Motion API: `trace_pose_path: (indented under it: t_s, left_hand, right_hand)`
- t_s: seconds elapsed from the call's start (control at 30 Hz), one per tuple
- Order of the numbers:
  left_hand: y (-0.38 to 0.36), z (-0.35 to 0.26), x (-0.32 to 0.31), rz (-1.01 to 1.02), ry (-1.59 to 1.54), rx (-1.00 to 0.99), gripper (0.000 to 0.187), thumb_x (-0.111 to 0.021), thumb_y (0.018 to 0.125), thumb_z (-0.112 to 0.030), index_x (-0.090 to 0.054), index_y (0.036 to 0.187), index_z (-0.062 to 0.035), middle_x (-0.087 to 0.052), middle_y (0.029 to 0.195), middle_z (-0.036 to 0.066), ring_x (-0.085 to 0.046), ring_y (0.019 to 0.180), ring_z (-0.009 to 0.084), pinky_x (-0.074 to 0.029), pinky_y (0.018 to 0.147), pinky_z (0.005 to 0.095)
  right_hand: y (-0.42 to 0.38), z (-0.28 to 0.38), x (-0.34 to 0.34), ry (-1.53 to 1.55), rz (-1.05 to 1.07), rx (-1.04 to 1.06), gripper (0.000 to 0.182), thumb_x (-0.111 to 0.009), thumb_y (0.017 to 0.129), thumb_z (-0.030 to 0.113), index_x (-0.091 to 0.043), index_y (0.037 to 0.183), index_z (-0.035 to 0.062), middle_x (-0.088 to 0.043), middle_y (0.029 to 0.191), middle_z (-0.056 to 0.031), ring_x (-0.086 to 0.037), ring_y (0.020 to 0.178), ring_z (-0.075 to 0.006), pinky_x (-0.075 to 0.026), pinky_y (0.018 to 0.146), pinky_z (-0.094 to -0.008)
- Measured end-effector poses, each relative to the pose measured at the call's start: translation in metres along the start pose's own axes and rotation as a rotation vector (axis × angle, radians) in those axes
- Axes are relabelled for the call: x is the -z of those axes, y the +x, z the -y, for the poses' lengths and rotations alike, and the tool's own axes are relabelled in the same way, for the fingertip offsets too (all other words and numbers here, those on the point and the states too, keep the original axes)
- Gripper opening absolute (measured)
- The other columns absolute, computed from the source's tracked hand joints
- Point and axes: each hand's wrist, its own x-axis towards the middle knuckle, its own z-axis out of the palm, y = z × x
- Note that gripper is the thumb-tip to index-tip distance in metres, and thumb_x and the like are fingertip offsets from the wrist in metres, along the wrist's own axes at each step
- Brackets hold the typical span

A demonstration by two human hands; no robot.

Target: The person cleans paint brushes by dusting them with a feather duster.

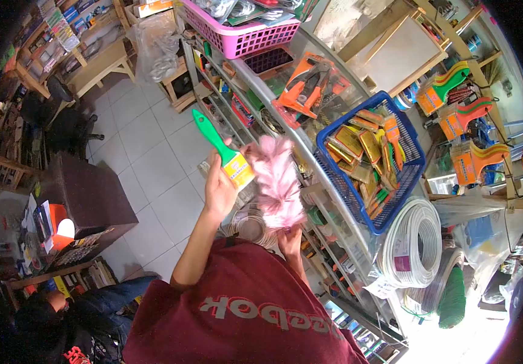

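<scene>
My left hand (pixel 220 189) is raised over the floor, its fingers wrapped round the lower part of a paintbrush (pixel 213 134). The brush has a green handle pointing up and left, and a yellow and orange label covers its bristle end. Just to its right, a fluffy pink duster (pixel 278 182) stands upright beside the glass counter. My right hand (pixel 290 238) grips the duster at its bottom end; the fingers are partly hidden. The blue basket (pixel 378 225) on the counter holds several packaged brushes (pixel 370 148).
A pink basket (pixel 237 39) of packets is at the top, near orange-handled tools (pixel 305 85). More brushes (pixel 465 118) hang at right, above a white cable coil (pixel 410 242). A brown cabinet (pixel 85 182) stands at left; another person (pixel 100 303) is at lower left.
</scene>
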Motion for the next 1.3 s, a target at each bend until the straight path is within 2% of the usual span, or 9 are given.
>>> trace_pose_path:
  t_s: [0.07, 0.3, 0.37, 0.47, 0.73, 0.87, 1.0, 1.1, 1.3]
  left_hand:
    - [-0.004, -0.002, -0.009, -0.023, -0.044, 0.046, 0.044, -0.031, 0.100, -0.036, -0.030, 0.139, -0.0157, -0.043, 0.136, 0.022, -0.048, 0.122, 0.0304, -0.036, 0.104, 0.0478]
    - [-0.009, 0.004, -0.022, -0.075, -0.127, 0.086, 0.050, -0.035, 0.098, -0.039, -0.034, 0.139, -0.0119, -0.038, 0.141, 0.017, -0.046, 0.122, 0.0329, -0.037, 0.101, 0.0519]
    - [0.007, 0.021, 0.009, 0.319, -0.220, 0.067, 0.054, -0.032, 0.097, -0.045, -0.029, 0.143, -0.0148, -0.038, 0.141, 0.016, -0.047, 0.121, 0.0322, -0.038, 0.100, 0.0507]
    - [-0.005, 0.011, -0.004, 0.156, -0.221, 0.159, 0.057, -0.032, 0.097, -0.048, -0.024, 0.144, -0.0173, -0.033, 0.140, 0.026, -0.043, 0.121, 0.0424, -0.039, 0.099, 0.0526]
    - [-0.009, 0.008, -0.006, 0.068, -0.300, 0.176, 0.059, -0.035, 0.095, -0.050, -0.023, 0.146, -0.0233, -0.049, 0.124, 0.011, -0.048, 0.119, 0.0310, -0.040, 0.098, 0.0484]
    - [0.002, 0.016, -0.001, 0.213, -0.184, 0.063, 0.055, -0.033, 0.097, -0.047, -0.029, 0.144, -0.0187, -0.048, 0.132, 0.008, -0.048, 0.121, 0.0277, -0.040, 0.098, 0.0511]
    - [-0.008, 0.009, -0.001, 0.074, -0.406, 0.161, 0.058, -0.042, 0.095, -0.040, -0.028, 0.144, -0.0124, -0.045, 0.136, 0.011, -0.042, 0.125, 0.0363, -0.035, 0.103, 0.0547]
    - [0.006, 0.015, -0.012, 0.306, 0.009, -0.204, 0.061, -0.036, 0.094, -0.046, -0.029, 0.142, -0.0097, -0.046, 0.135, 0.007, -0.041, 0.127, 0.0334, -0.033, 0.104, 0.0540]
    - [-0.004, 0.009, 0.004, 0.076, -0.307, 0.173, 0.062, -0.035, 0.094, -0.047, -0.032, 0.140, -0.0060, -0.050, 0.131, 0.007, -0.045, 0.123, 0.0290, -0.035, 0.103, 0.0509]
  right_hand:
    - [0.010, 0.048, -0.003, -0.277, -0.002, 0.428, 0.042, -0.061, 0.070, 0.020, -0.062, 0.104, -0.0055, -0.063, 0.102, -0.0236, -0.062, 0.096, -0.0355, -0.046, 0.088, -0.0472]
    - [0.003, 0.024, 0.003, -0.123, 0.054, 0.341, 0.049, -0.060, 0.076, 0.016, -0.050, 0.119, -0.0066, -0.056, 0.114, -0.0238, -0.054, 0.108, -0.0340, -0.042, 0.094, -0.0422]
    - [-0.004, 0.023, 0.001, -0.441, -0.011, 0.494, 0.048, -0.060, 0.080, 0.019, -0.052, 0.119, -0.0071, -0.055, 0.116, -0.0231, -0.054, 0.110, -0.0321, -0.042, 0.095, -0.0410]
    - [0.001, 0.021, 0.002, -0.018, 0.047, 0.116, 0.048, -0.060, 0.079, 0.021, -0.054, 0.118, -0.0061, -0.059, 0.110, -0.0236, -0.055, 0.109, -0.0321, -0.036, 0.100, -0.0422]
    - [0.009, 0.029, 0.001, -0.107, 0.040, 0.228, 0.043, -0.059, 0.077, 0.017, -0.056, 0.112, -0.0078, -0.063, 0.094, -0.0239, -0.060, 0.088, -0.0391, -0.045, 0.083, -0.0436]
    - [0.004, 0.018, 0.002, -0.281, 0.038, 0.489, 0.041, -0.061, 0.080, 0.014, -0.054, 0.115, -0.0069, -0.060, 0.111, -0.0192, -0.056, 0.109, -0.0272, -0.041, 0.096, -0.0390]
    - [0.011, 0.037, -0.001, -0.121, 0.081, 0.111, 0.047, -0.060, 0.078, 0.019, -0.054, 0.115, -0.0084, -0.058, 0.116, -0.0202, -0.055, 0.110, -0.0290, -0.038, 0.098, -0.0426]
    - [0.015, 0.061, -0.005, -0.277, 0.141, 0.250, 0.038, -0.060, 0.076, 0.020, -0.061, 0.103, -0.0078, -0.063, 0.095, -0.0237, -0.062, 0.089, -0.0367, -0.048, 0.080, -0.0401]
    - [0.012, 0.010, -0.002, -0.250, 0.056, 0.241, 0.053, -0.062, 0.077, 0.022, -0.046, 0.118, -0.0076, -0.063, 0.088, -0.0211, -0.062, 0.083, -0.0350, -0.048, 0.073, -0.0424]
